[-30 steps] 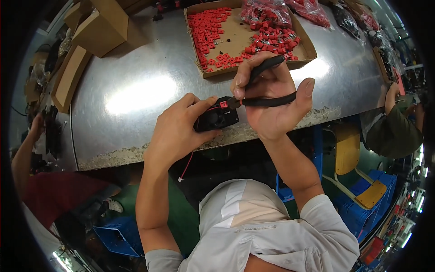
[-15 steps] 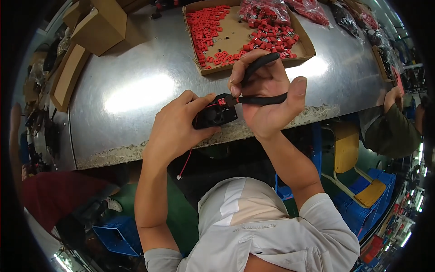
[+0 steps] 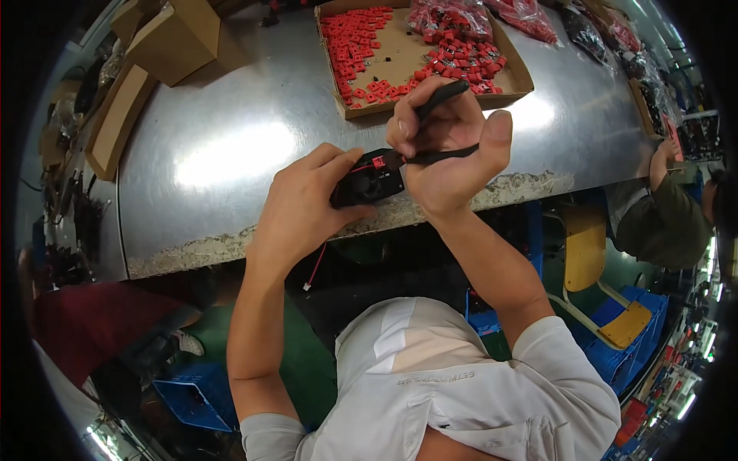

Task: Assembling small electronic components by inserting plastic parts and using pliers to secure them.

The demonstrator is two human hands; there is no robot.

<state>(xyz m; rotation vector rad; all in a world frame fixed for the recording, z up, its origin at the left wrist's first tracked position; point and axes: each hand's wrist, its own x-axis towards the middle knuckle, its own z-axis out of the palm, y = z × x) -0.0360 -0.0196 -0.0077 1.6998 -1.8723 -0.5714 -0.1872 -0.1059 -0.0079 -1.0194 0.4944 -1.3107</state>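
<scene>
Near the front edge of the metal table, my left hand [image 3: 296, 203] grips a small black fan [image 3: 367, 189] between thumb and fingers. A small red plastic piece [image 3: 379, 162] sits at the fan's upper edge. From below my left hand hangs a thin red lead ending in a white connector [image 3: 307, 286]. My right hand [image 3: 453, 169] is palm up around black-handled pliers [image 3: 444, 96], their handles spread apart. The pliers' jaws are at the red piece; whether they bite on it is too small to tell.
Beyond my hands lies a shallow cardboard tray [image 3: 350, 114] of red plastic parts, with a clear bag [image 3: 453, 19] of more. Cardboard boxes [image 3: 173, 42] stand at the far left. A yellow chair [image 3: 586, 250] and blue crates [image 3: 196, 396] are below the table. Other people are at both sides.
The whole view has shifted slightly. My hands, the fan and the pliers keep nearly the same grip and positions relative to one another.
</scene>
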